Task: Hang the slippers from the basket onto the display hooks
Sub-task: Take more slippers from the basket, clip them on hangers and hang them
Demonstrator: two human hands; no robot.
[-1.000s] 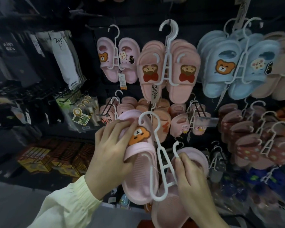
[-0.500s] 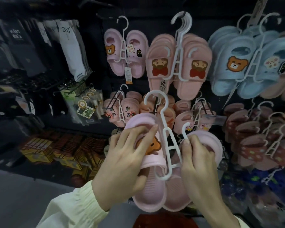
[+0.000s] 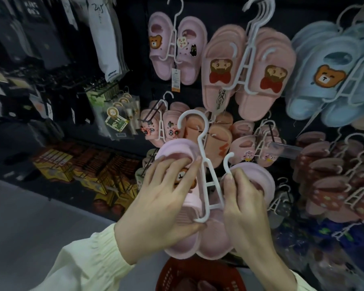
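I hold a pair of pale pink slippers on a white plastic hanger (image 3: 206, 164) in front of the display wall. My left hand (image 3: 162, 198) grips the left slipper (image 3: 177, 152), fingers over its orange bear badge. My right hand (image 3: 246, 204) grips the right slipper (image 3: 259, 177), thumb near the hanger's small side hook. The hanger's big top hook is free, level with the lower row of hung slippers. The red basket (image 3: 200, 276) sits below my hands at the bottom edge.
Hung pairs fill the wall: light pink bear slippers (image 3: 177, 49), salmon slippers with a bow figure (image 3: 248, 76), blue bear slippers (image 3: 332, 80), dark red dotted ones (image 3: 332, 183). Socks (image 3: 105, 36) and small packets (image 3: 116, 118) hang left. Grey floor lies lower left.
Both hands brought the slipper pair upward and closer together on the hanger. The right slipper has slid up beside the left one, and the view has moved nearer the wall.
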